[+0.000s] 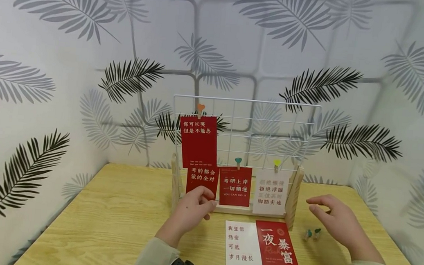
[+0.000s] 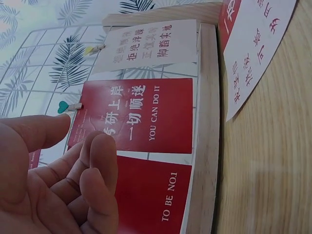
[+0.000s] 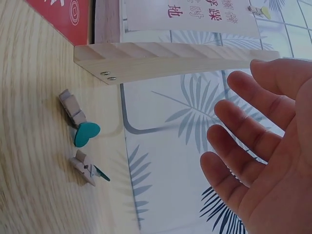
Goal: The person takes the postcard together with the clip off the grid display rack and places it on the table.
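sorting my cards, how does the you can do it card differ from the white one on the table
The YOU CAN DO IT card is red with white lettering; the white card has dark lettering. The YOU CAN DO IT card hangs clipped to the wire rack; the white card lies on the table. Both bear Chinese characters.

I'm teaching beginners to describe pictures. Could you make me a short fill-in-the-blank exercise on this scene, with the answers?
1. The highest clip on the rack has a top coloured ____.
2. The loose clips lying on the table number ____.
3. Beside the white card lying flat, the other card is ____.
4. The middle card hanging in the lower row reads YOU CAN DO ____.

Missing words: orange; two; red; IT.
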Available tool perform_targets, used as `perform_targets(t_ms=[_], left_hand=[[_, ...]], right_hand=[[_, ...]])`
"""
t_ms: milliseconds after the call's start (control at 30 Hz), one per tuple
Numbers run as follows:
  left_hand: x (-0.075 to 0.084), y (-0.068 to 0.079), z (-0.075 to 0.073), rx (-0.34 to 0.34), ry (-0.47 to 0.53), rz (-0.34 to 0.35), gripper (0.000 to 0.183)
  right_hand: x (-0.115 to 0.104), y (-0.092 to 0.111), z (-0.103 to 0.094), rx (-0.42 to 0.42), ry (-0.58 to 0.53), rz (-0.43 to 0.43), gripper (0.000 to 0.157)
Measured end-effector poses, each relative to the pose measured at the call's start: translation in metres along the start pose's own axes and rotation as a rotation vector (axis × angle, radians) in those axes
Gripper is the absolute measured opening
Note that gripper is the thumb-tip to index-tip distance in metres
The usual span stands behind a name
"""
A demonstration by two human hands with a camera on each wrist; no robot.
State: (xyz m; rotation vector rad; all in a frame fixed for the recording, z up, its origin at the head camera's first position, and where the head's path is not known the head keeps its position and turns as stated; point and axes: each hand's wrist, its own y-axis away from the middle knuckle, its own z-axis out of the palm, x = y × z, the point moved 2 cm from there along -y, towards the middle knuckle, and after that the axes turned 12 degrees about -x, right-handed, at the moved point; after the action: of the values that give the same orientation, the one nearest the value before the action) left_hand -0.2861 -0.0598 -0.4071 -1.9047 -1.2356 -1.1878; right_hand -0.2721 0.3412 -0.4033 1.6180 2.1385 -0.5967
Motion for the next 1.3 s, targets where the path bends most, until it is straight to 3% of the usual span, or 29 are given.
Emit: perform_targets(t_ms=[800, 1300], left_hand=[[0.003, 0.006, -0.026, 0.076, 0.055, 0.016, 0.03], [0.006, 0.014, -0.044, 0.203, 0.032, 0.004, 0.03]], right_hand=[[-0.023, 0.003, -0.008, 0.046, 0.038, -0.063, 0.035], [-0.055, -0.002, 0.009, 0.094, 0.062, -0.182, 0.022]])
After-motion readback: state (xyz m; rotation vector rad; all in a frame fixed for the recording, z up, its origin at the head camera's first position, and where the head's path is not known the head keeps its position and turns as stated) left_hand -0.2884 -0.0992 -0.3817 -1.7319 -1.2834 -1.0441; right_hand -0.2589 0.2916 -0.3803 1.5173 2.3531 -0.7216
